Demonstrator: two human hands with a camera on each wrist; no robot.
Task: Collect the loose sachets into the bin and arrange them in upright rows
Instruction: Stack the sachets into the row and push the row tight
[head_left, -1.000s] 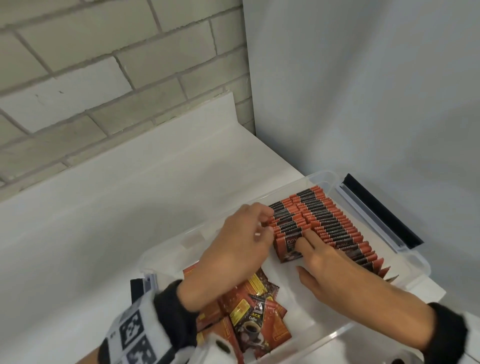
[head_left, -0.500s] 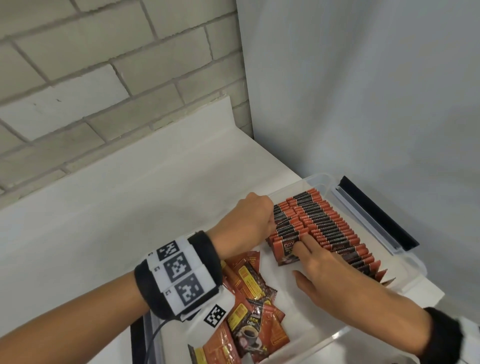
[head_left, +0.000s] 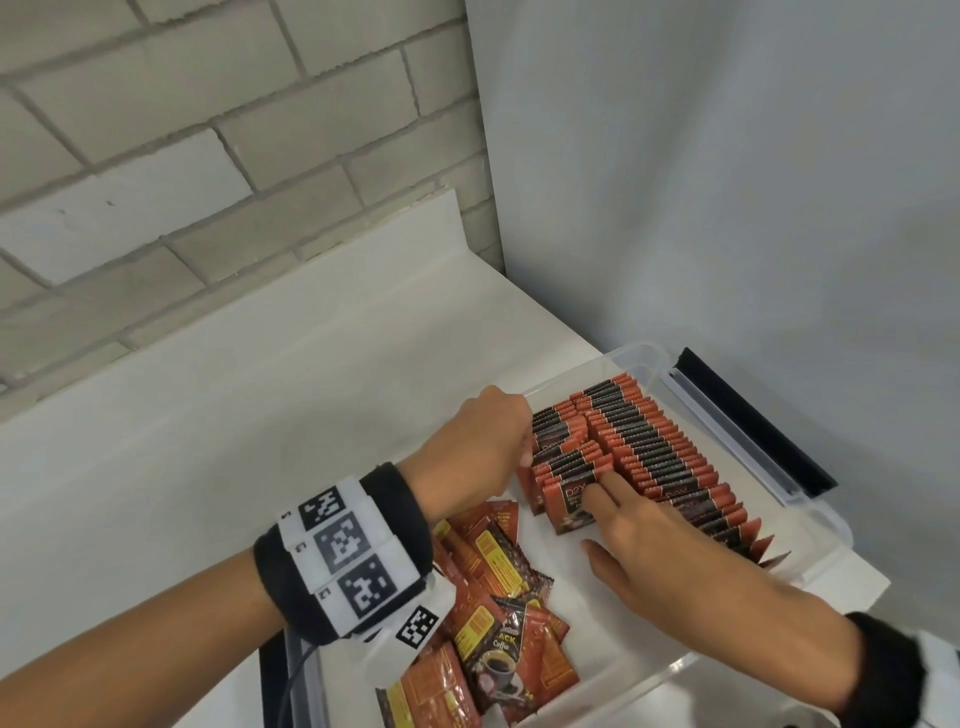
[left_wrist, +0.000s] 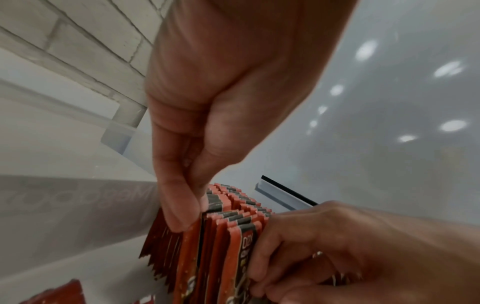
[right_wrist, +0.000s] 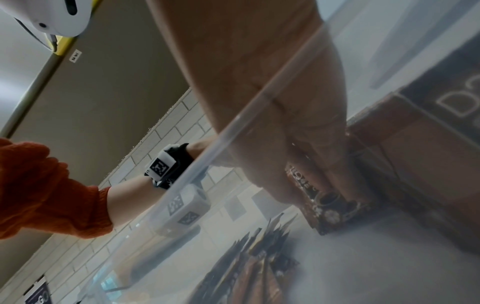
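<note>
Clear plastic bin (head_left: 810, 566) holds upright sachet rows (head_left: 644, 447) far right, loose sachets (head_left: 498, 613) near. Left-wrist view alone shows the left hand (left_wrist: 207, 115) pinching the row's left edge; the right hand (head_left: 670, 551) presses flat fingers against its front. Right-wrist view is blurred.

Left hand (head_left: 475, 447) now reaches in from left, forearm and marker wristband (head_left: 345, 553) fully in head view, fingertips (left_wrist: 179, 218) pinching sachet tops in short upright row (head_left: 563, 457) beside clear bin wall (head_left: 558, 382); a second ago it came from below, wrist low over loose sachets (head_left: 498, 613); more of that pile now uncovered.
</note>
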